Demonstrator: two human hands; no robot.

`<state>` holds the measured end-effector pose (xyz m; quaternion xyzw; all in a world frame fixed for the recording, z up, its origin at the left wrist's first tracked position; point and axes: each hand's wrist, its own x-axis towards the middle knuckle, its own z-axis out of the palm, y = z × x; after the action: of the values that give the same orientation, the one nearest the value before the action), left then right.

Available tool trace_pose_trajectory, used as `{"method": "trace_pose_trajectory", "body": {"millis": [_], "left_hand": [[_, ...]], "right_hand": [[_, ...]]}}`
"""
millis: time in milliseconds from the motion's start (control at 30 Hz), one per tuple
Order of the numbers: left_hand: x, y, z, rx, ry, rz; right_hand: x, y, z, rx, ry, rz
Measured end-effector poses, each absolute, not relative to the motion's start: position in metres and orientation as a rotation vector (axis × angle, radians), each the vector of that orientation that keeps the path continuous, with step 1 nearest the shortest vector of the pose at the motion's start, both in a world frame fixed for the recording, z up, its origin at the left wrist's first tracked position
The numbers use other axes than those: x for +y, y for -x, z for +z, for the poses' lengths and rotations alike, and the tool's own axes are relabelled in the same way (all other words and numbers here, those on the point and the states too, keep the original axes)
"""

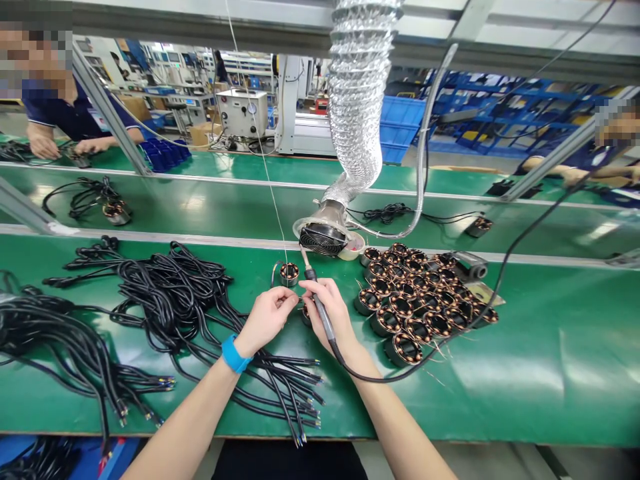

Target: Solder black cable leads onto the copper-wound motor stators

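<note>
My right hand (pixel 334 308) holds a soldering iron (pixel 325 323), its tip pointing up and away from me. The same hand's fingertips are pinched close to my left hand (pixel 267 319), which wears a blue wristband (pixel 234 354). Between my left thumb and forefinger is something thin, too small to make out. One copper-wound motor stator (pixel 289 282) stands just beyond my hands. A second stator (pixel 306 316) is partly hidden behind my right fingers. A thin wire (pixel 269 180) hangs down from above to the first stator.
Several stators (pixel 405 350) are grouped on the right, beside a metal fixture (pixel 470 267). Bundled black cables (pixel 170 300) cover the left side. A fume extractor (pixel 323 239) on a foil duct (pixel 357 100) hangs ahead. The iron's cord (pixel 505 260) crosses the right side. Co-workers sit opposite.
</note>
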<state>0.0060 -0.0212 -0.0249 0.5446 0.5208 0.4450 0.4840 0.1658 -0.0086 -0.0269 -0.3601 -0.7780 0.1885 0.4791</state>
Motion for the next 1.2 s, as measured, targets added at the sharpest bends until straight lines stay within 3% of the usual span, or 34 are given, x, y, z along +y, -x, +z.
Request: {"method": "trace_pose_trajectory", "body": {"millis": [467,900,1200], "left_hand": [[-0.019,-0.005,-0.026,1.241,-1.023,1.013],[-0.021,-0.011,-0.026,1.321,-1.120,1.075],[-0.021,-0.011,-0.027,1.321,-1.122,1.101]], "right_hand": [[-0.021,-0.181,-0.030,-1.665,0.998,0.454],[-0.037,-0.188,-0.027,-1.585,0.897,0.419],[-0.035,-0.186,-0.032,-1.404,0.989,0.710]]}}
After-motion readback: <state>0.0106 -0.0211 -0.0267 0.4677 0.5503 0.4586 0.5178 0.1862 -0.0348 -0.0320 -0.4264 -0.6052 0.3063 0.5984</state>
